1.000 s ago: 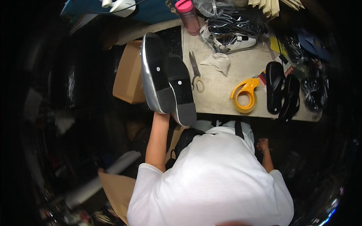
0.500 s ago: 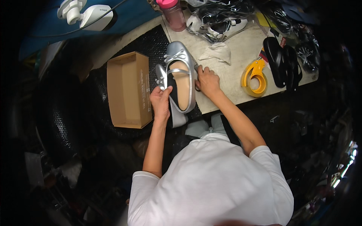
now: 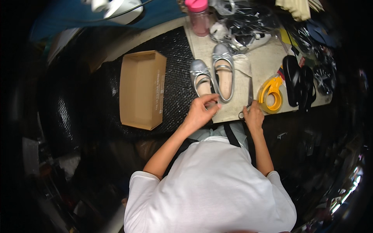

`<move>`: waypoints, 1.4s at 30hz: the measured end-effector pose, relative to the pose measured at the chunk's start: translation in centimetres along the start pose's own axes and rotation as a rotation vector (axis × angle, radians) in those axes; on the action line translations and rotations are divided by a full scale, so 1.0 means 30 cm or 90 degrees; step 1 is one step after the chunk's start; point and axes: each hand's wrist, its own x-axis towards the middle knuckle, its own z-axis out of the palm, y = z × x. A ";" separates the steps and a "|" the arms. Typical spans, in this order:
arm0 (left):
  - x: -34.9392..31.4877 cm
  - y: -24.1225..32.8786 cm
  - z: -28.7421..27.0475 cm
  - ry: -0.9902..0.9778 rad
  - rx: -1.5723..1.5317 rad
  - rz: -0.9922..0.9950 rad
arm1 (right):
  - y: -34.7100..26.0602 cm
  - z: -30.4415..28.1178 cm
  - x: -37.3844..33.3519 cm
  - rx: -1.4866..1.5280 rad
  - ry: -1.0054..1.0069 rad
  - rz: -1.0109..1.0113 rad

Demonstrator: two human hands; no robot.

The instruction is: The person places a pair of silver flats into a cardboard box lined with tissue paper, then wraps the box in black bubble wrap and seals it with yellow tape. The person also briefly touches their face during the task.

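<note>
"All round the dial's middle, where the silver shoes (image 3: 224, 73) stand, spreads the pale worktop (image 3: 268, 60). Its nine o'clock side carries a black bubbled sheet (image 3: 176, 54), and on that sits the open brown box (image 3: 158, 95)."

"What shows inside?"

"Bare cardboard walls and floor. At one o'clock, clear bags (image 3: 248, 23) hold a white-and-black shoe (image 3: 261, 40) and darker goods. Black slippers (image 3: 292, 81) lie at three."

"Smaller containers?"

"Near twelve, a pink-lidded bottle (image 3: 199, 23), contents unclear. Between three and four, a yellow dispenser (image 3: 274, 86) carries a tape roll (image 3: 279, 103)."

"And the hands?"

"Between six and seven, the left hand (image 3: 200, 114) is half open, a gap between thumb and fingertips, just by the nearer shoe's heel; I can't tell if it touches. Between four and five, the right hand (image 3: 254, 116) has its fingers closed about the handles of the scissors (image 3: 250, 89), blades toward twelve."

"What differs from half a second ago?"

"Then the left hand gripped the pair, one shoe overlapping the other, close to the box. Now they stand side by side, toes toward twelve. Right hand and scissors have shifted away, nearer the dispenser."
</note>
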 end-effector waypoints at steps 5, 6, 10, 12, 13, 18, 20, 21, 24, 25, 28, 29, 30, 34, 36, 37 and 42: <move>-0.211 0.343 -0.120 -0.016 0.033 0.575 | -0.063 -0.067 0.009 -0.075 -0.043 -0.013; -0.242 0.400 -0.143 0.061 0.092 0.786 | -0.084 -0.098 0.008 -0.115 -0.087 0.011; -0.428 0.541 -0.254 0.180 -0.070 0.938 | -0.261 -0.208 -0.031 -0.021 0.068 -0.063; -0.519 0.503 -0.436 0.053 -0.029 0.857 | -0.409 -0.224 -0.062 0.072 0.117 -0.067; -0.564 0.485 -0.532 0.019 -0.019 0.819 | -0.489 -0.222 -0.099 0.102 0.133 -0.090; -0.662 0.295 -0.918 0.176 0.164 0.792 | -0.951 -0.039 -0.200 0.263 -0.021 -0.157; -0.587 0.194 -1.017 0.353 0.141 0.710 | -1.083 0.051 -0.215 0.244 -0.029 -0.177; -0.545 0.141 -1.089 0.404 0.182 0.676 | -1.116 0.082 -0.218 0.270 -0.058 -0.156; -0.452 -0.022 -1.279 0.501 0.225 0.469 | -1.166 0.142 -0.183 0.343 -0.055 -0.124; -0.420 -0.084 -1.340 0.515 0.252 0.439 | -1.162 0.145 -0.169 0.345 -0.032 -0.129; -0.315 -0.309 -1.443 0.476 0.304 0.273 | -1.120 0.111 -0.132 0.283 0.033 -0.137; -0.290 -0.394 -1.448 0.453 0.410 0.285 | -1.104 0.090 -0.119 0.278 0.041 -0.144; -0.270 -0.481 -1.450 0.420 0.517 0.257 | -1.092 0.072 -0.110 0.283 0.055 -0.158; -0.243 -0.780 -1.481 0.500 0.530 0.113 | -1.054 0.034 -0.130 0.258 0.072 -0.180; -0.274 -0.884 -1.526 0.542 0.487 0.087 | -1.056 0.054 -0.144 0.213 0.068 -0.148; -0.296 -0.925 -1.547 0.564 0.548 0.053 | -1.060 0.069 -0.147 0.188 0.079 -0.151; -0.397 -1.056 -1.662 0.476 0.726 -0.157 | -1.103 0.137 -0.131 0.030 0.076 -0.122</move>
